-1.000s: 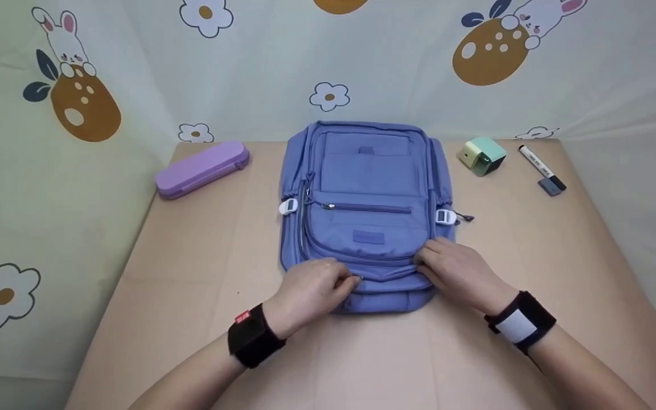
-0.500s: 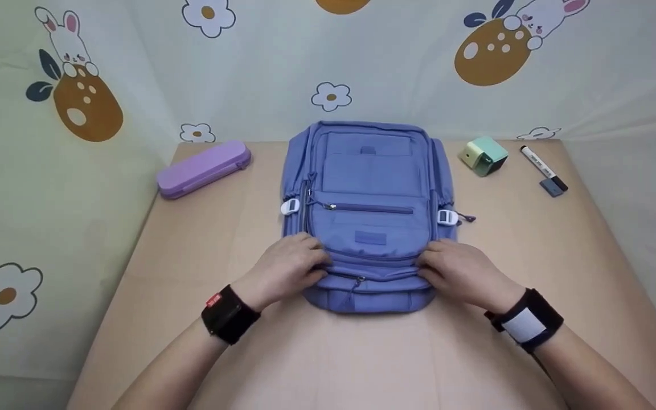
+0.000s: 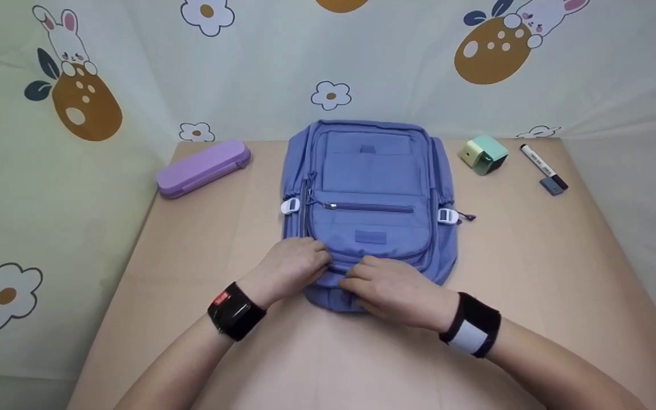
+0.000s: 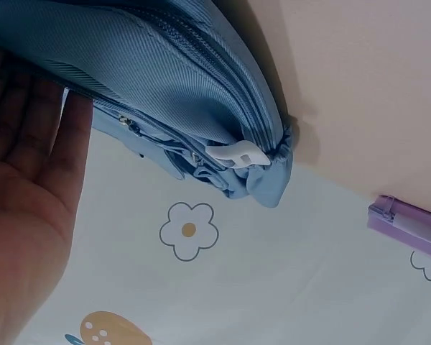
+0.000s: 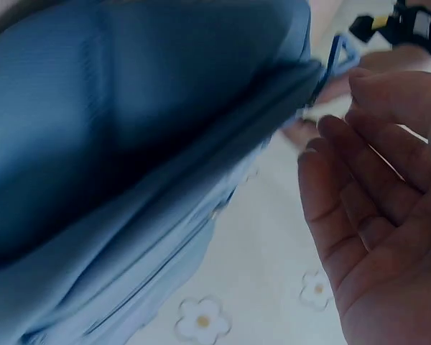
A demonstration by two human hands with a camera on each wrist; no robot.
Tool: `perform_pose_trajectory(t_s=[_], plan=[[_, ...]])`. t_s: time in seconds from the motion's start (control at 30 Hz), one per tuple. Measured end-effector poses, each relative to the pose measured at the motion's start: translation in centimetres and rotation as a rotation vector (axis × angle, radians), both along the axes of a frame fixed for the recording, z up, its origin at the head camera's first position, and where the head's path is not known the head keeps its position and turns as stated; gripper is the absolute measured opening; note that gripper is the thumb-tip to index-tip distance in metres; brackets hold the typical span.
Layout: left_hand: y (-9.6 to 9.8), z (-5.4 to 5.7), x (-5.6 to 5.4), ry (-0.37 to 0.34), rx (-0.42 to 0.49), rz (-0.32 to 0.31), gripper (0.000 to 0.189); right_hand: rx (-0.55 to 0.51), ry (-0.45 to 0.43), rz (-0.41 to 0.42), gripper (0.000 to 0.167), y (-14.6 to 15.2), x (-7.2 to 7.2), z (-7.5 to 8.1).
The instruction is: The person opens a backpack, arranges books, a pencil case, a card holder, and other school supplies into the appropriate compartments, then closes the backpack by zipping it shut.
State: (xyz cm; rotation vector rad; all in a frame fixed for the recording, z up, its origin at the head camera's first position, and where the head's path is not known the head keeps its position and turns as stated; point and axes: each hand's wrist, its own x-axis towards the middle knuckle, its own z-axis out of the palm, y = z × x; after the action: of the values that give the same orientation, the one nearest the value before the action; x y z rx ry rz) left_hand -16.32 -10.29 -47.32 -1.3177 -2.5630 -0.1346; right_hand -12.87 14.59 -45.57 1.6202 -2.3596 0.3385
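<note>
A blue backpack (image 3: 370, 171) lies front side up, its bottom toward me. My left hand (image 3: 291, 267) grips the fabric at the lower left of the front; in the left wrist view its fingertips disappear behind a zipped seam (image 4: 151, 118). Over the lower middle of the bag is my right hand (image 3: 399, 293). In the right wrist view its fingers are loosely bent, with the thumb tip beside a blue zipper pull (image 5: 337, 61) and nothing between the fingers. The small metal slider in the head view is hidden under the right hand.
A purple pencil case (image 3: 203, 169) sits at the back left of the table. At the back right are a green pencil sharpener (image 3: 484, 155), a marker (image 3: 541, 165) and a small grey-blue block (image 3: 551, 186). A patterned cloth (image 3: 248, 74) walls in the back and sides.
My left hand shifted left from the middle zipper to the bag's lower left edge. The right hand let go of the right edge and moved left to the lower middle.
</note>
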Motion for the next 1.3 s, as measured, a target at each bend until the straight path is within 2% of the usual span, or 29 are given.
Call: perform_pose_trajectory(t_s=[0.07, 0.2, 0.33, 0.5, 0.6, 0.7, 0.83, 1.03, 1.17, 1.3], plan=[[0.1, -0.2, -0.1, 0.021, 0.004, -0.005, 0.013, 0.026, 0.047, 0.018, 0.022, -0.9, 0.0, -0.3], [0.4, -0.3, -0.1, 0.049, -0.004, -0.014, 0.013, 0.052, 0.127, 0.013, 0.003, -1.1, -0.2, -1.0], [0.4, -0.1, -0.1, 0.054, -0.005, -0.012, 0.014, -0.009, 0.122, 0.019, 0.007, -0.2, -0.5, -1.5], [0.1, 0.0, -0.1, 0.034, 0.002, -0.003, 0.012, -0.125, -0.064, 0.053, 0.020, 2.1, -0.7, -1.4], [0.0, 0.0, -0.1, 0.010, 0.013, 0.008, 0.010, -0.168, -0.200, 0.046, 0.025, 3.7, -0.9, -1.1], [0.0, 0.1, 0.0, -0.008, 0.026, 0.013, 0.009, -0.197, -0.288, 0.027, 0.029, 5.1, -1.0, -1.1], [0.0, 0.0, 0.0, -0.009, 0.037, 0.017, 0.010, -0.213, -0.330, -0.027, 0.021, 5.8, -0.8, -1.3], [0.2, 0.4, 0.2, -0.035, 0.047, 0.029, 0.010, -0.253, -0.294, -0.138, 0.013, 5.2, -0.1, -1.9], [0.8, 1.0, 0.6, -0.070, 0.036, 0.041, 0.011, -0.247, -0.302, -0.275, 0.016, 4.8, 0.2, -1.8], [2.2, 1.5, 0.9, -0.073, -0.007, 0.029, 0.016, -0.208, -0.290, -0.411, 0.010, 4.7, 0.4, -1.7]])
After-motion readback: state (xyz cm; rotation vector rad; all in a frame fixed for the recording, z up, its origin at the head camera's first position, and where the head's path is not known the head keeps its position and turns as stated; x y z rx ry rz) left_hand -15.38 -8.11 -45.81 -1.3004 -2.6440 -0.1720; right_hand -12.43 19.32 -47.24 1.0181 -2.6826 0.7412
